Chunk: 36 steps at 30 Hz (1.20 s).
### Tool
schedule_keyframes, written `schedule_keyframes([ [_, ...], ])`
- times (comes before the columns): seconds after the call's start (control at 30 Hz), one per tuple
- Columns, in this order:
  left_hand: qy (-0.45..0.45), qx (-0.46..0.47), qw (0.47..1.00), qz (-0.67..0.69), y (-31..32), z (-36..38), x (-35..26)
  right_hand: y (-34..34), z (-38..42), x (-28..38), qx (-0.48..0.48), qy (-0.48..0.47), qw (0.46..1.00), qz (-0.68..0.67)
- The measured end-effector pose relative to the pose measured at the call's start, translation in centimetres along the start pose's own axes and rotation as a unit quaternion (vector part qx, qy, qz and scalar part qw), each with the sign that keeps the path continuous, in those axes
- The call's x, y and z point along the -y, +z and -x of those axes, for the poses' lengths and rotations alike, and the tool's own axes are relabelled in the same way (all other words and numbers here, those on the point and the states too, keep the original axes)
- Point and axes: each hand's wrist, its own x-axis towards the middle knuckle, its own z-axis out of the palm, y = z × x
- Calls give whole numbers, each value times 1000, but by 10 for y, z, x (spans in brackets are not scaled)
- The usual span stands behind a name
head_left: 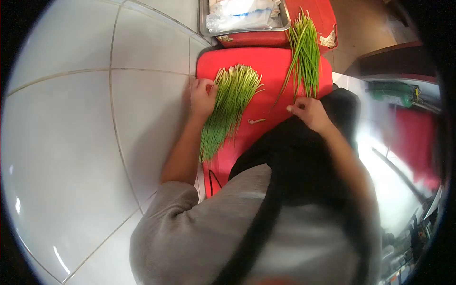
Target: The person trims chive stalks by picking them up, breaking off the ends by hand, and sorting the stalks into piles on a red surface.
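Note:
A thick pile of thin green stalks with pale ends, like chives [230,102], lies on the red padded seat. At its left edge my left hand [203,98] has its fingers curled against the stalks; what they hold, if anything, is hidden. My right hand [311,114] is closed in a pinch just below the tips of a smaller bunch of green stalks [305,54] on the right. I cannot make out what is between its fingertips. A short pale stalk piece [256,121] lies apart on the seat between my hands.
Beyond the red seat [270,61], a metal tray [244,31] holding plastic-wrapped items [244,16] rests on another red padded surface with torn covering [327,39]. A white tiled wall [71,128] rises close on my left. A green object [392,94] is at far right.

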Motion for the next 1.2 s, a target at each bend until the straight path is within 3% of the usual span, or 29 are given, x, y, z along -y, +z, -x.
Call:
schedule_keyframes([
  [0.1, -34, 19, 998, -47, 10, -4, -14, 2, 3, -6, -36, 24, 989, -139],
  [0.2, -63, 29, 996, -47, 28, -13, -15, 3, 4, -12, -57, -65, 991, -105],
  [0.43, -67, 36, 997, 4, 43, -20, 35, 1, 11, -19, -30, -42, 989, -135],
  [0.5, -80, 112, 990, -37, 30, -17, 14, 1, 12, -21, -27, -34, 990, -136],
  [0.53, -70, 114, 990, -48, 41, -20, 24, 5, 13, -26, -66, -91, 987, -112],
  [0.57, -64, 99, 989, -88, 36, -21, 5, 9, 11, -32, -70, -93, 985, -128],
  [0.6, -29, 99, 989, -109, 49, -25, 23, 4, 16, -27, -85, -94, 986, -106],
  [0.7, -37, 117, 978, -170, 47, -28, 2, -4, 28, -22, -105, -55, 980, -160],
  [0.8, -14, 75, 970, -229, 55, -27, 2, -4, 37, -36, -151, -95, 969, -170],
  [0.9, -24, 73, 977, -197, 53, -27, 3, -10, 64, -38, -198, -104, 952, -207],
  [1.1, -61, 29, 990, -120, 3, -8, -43, -16, 92, -37, -205, -119, 955, -178],
  [1.2, -4, 13, 992, 128, -34, -7, -61, -14, 92, -40, -212, -127, 948, -200],
])
